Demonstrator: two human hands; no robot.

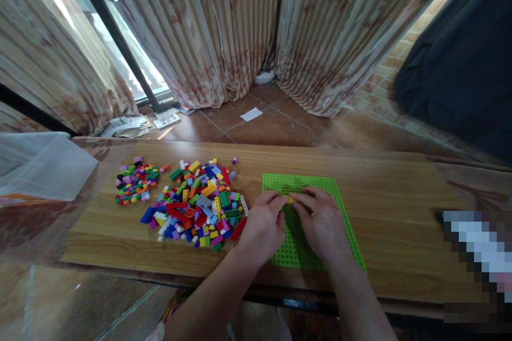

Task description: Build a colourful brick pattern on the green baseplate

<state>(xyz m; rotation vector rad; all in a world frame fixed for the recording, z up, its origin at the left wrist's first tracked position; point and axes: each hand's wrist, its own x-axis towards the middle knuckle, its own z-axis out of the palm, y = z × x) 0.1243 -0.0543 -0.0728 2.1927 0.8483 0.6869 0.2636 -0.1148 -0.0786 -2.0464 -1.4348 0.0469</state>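
Over the green studded baseplate (348, 234), my two hands meet at a small yellow toy brick (289, 200). My left hand (266, 224) pinches it from the left between thumb and fingers. From the other side, my right hand (322, 218) has its thumb and forefinger closed on the same brick. Most of the brick is hidden by fingertips, so its exact shape cannot be made out. Left of the baseplate spreads a large pile of mixed toy bricks (204, 205), its edge close to my left forearm.
A smaller heap of little bricks (138, 181) lies farther left on the wooden board (396, 213). At the far left stands a translucent plastic bag or bin (44, 165). Striped curtains (208, 37) hang beyond the board, with papers (128, 126) on the tiled floor.
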